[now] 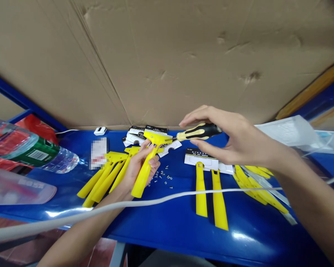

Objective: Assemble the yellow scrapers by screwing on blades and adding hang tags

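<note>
My left hand (135, 165) grips a yellow scraper (143, 176) by its handle, its wide head tilted up and away from me. A screwdriver (199, 132) with a cream and black grip lies between the thumb and fingers of my right hand (235, 135), its butt near the palm. The fingers curve loosely around it. Its shaft points left to the scraper's head; whether the tip sits in a screw is too small to tell. Small screws and nuts (161, 174) lie scattered on the blue table (161, 222) beside my left hand.
Several yellow scrapers (105, 181) lie at left. Two yellow handles (202, 193) and printed cards (193, 157) are right of centre; more yellow parts (258, 185) lie beyond. A white cable (156, 202) crosses the front. A bottle (39, 150) stands out at left; cardboard (169, 66) rises behind.
</note>
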`<state>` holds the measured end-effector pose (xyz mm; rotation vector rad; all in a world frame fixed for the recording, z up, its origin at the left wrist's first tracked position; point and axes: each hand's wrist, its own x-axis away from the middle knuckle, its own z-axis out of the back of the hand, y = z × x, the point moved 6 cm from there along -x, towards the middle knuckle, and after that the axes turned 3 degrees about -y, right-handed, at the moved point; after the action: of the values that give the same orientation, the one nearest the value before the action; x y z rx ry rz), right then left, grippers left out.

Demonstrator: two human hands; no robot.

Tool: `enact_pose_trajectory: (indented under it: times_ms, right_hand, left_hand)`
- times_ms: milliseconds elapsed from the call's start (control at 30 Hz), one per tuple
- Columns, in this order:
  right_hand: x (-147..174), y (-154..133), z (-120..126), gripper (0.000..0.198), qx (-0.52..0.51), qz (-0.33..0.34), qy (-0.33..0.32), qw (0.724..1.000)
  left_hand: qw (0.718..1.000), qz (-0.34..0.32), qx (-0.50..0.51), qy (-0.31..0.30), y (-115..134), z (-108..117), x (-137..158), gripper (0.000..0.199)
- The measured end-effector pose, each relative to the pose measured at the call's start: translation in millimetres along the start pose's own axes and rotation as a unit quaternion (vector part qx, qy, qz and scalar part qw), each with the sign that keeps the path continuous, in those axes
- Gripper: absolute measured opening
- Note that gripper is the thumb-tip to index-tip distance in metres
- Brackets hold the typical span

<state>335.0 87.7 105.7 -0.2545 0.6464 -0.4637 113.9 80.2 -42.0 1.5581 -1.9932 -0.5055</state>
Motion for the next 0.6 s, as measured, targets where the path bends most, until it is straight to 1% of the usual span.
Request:
enact_pose_trajectory:
  times_ms: [133,233,300,433,533,600]
  right_hand:
    - [1.5,0.3,0.3,0.024,0.013,0.021,0.024,0.999]
    - [2.3,1.6,1.2,0.021,0.035,0.038,0.047,0.998]
    - [1.6,2.4,0.9,0.019,0.035,0.038,0.043,0.998]
    - [-0.5,1.0,-0.8,0.023,-0.01,0.034,0.009,0.999]
    - [-0.1,2.8,-1.9,0.021,-0.032,0.015,0.007,0.999]
    - [0.9,5.2,-2.9,0.02,-0.021,0.01,0.016,1.0]
  left_hand:
    - [1.0,-0.005,0.005,0.003,1.3,-2.3,0.7,0.021]
    - [1.0,0.003,0.005,0.019,-0.4,-2.1,1.7,0.021]
    - [1.0,0.008,0.004,0.025,-1.7,-1.8,1.9,0.023]
    - [1.0,0.008,0.0,0.025,-1.2,-1.8,1.3,0.026]
    - [1.0,0.003,-0.001,0.024,1.2,-2.2,1.0,0.025]
    - [1.0,-0.004,0.0,0.018,2.5,-3.0,0.8,0.024]
